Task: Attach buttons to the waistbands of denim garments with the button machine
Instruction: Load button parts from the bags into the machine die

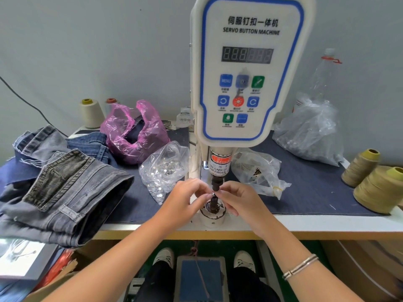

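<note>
Both hands meet at the centre of the frame, between the upper punch and lower die of the button machine [250,68]. The left hand [185,200] and right hand [237,199] have fingertips drawn narrow together, pinching a small silvery button [212,194] just above the die [213,206]. Grey denim garments [65,192] lie folded at the left, well apart from the hands.
</note>
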A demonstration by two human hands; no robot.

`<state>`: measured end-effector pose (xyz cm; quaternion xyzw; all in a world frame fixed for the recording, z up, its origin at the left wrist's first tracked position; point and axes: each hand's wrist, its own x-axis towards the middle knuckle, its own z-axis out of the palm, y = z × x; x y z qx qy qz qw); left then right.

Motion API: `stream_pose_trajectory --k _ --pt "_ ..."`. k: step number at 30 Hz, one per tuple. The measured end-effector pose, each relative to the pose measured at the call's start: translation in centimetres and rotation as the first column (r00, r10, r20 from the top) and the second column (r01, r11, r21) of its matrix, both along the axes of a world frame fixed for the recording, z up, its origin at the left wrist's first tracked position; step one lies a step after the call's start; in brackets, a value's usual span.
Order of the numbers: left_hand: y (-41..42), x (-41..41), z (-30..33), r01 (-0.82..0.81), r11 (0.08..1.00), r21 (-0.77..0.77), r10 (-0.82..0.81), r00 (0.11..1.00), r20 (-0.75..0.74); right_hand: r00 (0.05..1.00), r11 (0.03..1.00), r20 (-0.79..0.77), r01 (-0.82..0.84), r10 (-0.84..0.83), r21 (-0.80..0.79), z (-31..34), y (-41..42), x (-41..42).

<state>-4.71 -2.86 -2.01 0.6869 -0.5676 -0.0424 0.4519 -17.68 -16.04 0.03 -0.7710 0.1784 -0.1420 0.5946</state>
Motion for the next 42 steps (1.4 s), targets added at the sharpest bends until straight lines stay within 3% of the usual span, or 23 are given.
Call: stream_pose_trajectory --k 7,13,21,24,30,33,37,42 --pt "-0.5 -0.1 0.3 -0.039 0.999 -0.034 0.042 0.994 0.101 1.0 1.0 0.012 0.012 -0.012 -0.009 0.0 -0.2 0.0" --pt "-0.2 -0.3 -0.1 -0.043 0.998 -0.046 0.042 0.999 -0.027 0.999 0.998 -0.004 -0.036 0.035 -0.056 0.3 -0.9 0.1" --pt "0.6 0.1 -1.3 -0.06 0.998 -0.014 0.056 0.975 -0.217 0.995 0.916 -0.05 -0.104 0.092 -0.388 1.7 -2.1 0.8" --pt "0.4 -0.2 -0.9 -0.019 1.0 -0.024 0.013 0.971 -0.24 0.989 0.875 -0.091 -0.147 0.119 -0.461 2.0 -2.3 1.1" --pt "0.3 -0.2 -0.8 -0.076 0.997 0.003 0.074 0.966 -0.249 0.981 0.773 -0.121 -0.193 0.151 -0.604 2.1 -2.5 1.4" --pt "0.6 -0.1 -0.9 -0.078 0.997 0.017 0.08 0.966 -0.248 0.988 0.796 -0.078 -0.154 0.134 -0.586 1.6 -2.4 1.2" --pt "1.0 -0.1 -1.2 -0.092 0.995 0.025 0.096 0.961 -0.26 0.992 0.893 -0.077 -0.122 0.098 -0.433 1.3 -2.0 0.6" --pt "1.5 0.0 -1.0 -0.119 0.992 0.039 0.125 0.957 -0.262 0.993 0.92 -0.063 -0.117 0.101 -0.373 2.0 -1.5 0.2"
